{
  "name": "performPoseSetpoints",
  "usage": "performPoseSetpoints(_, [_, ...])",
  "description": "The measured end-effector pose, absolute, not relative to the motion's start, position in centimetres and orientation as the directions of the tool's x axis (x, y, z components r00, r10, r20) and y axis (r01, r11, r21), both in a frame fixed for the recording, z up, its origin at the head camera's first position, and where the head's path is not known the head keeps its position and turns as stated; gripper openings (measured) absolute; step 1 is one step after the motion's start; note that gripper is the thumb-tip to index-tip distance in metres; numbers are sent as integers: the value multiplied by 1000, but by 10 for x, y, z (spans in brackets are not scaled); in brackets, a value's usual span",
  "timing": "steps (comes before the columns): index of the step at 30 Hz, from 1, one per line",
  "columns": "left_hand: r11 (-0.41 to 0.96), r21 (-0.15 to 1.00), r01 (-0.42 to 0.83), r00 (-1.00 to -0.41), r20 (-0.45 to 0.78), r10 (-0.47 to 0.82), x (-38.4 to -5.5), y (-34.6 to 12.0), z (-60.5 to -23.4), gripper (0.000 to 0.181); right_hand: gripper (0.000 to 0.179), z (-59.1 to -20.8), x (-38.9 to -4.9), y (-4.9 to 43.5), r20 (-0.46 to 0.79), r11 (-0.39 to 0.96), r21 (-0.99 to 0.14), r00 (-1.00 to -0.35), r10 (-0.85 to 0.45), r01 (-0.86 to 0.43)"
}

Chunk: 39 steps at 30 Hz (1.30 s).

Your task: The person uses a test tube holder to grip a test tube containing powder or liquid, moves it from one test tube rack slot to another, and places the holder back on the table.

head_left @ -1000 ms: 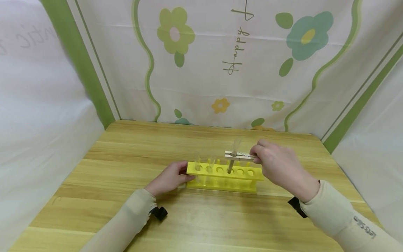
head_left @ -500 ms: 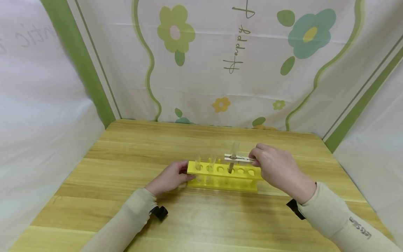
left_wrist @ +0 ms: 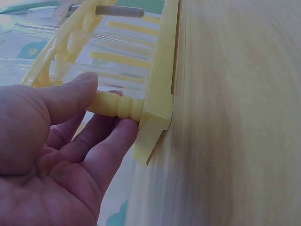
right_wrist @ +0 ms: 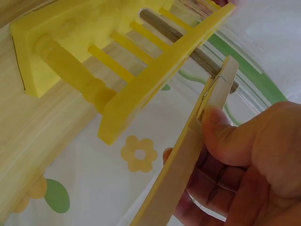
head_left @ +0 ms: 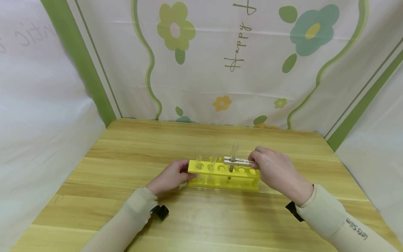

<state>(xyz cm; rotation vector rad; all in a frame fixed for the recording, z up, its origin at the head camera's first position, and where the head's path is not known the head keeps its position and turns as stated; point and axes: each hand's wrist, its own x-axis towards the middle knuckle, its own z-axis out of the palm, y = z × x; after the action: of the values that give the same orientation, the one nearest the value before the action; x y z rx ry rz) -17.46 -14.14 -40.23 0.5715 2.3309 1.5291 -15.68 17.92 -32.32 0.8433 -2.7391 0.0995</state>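
Observation:
My left hand grips the left end of a yellow test tube rack. In the left wrist view, thumb and fingers close around its turned end post. My right hand pinches a wooden test tube holder, with the thumb lying along it near the spring. The holder's jaws clasp a glass test tube that has greyish-brown contents in its lower part. This tube passes down through a hole right of the rack's middle, its lower end below the top plate. Two clear test tubes stand at the left.
The rack stands on a wood-grain table. Behind it hangs a white curtain with printed flowers, and more white cloth closes off both sides. Yellow pegs rise from the rack's base. Holes beside the held tube hold nothing.
My right hand has come down with the holder, and the tube has slid lower through its hole in the top plate. My left hand keeps its grip on the rack.

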Motion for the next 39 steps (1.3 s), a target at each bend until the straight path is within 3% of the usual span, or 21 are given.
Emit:
performPoseSetpoints(12, [375,910,177,-874,-29,485,-191,-146,-431,20,12,-338,-158,180,301,819,15,-778,-551,-574])
performPoseSetpoints(39, [378,906,191,-869,-23,495,-191,-148,-429,17,13,-350,-152,181,316,850,2,-806,-500,-526])
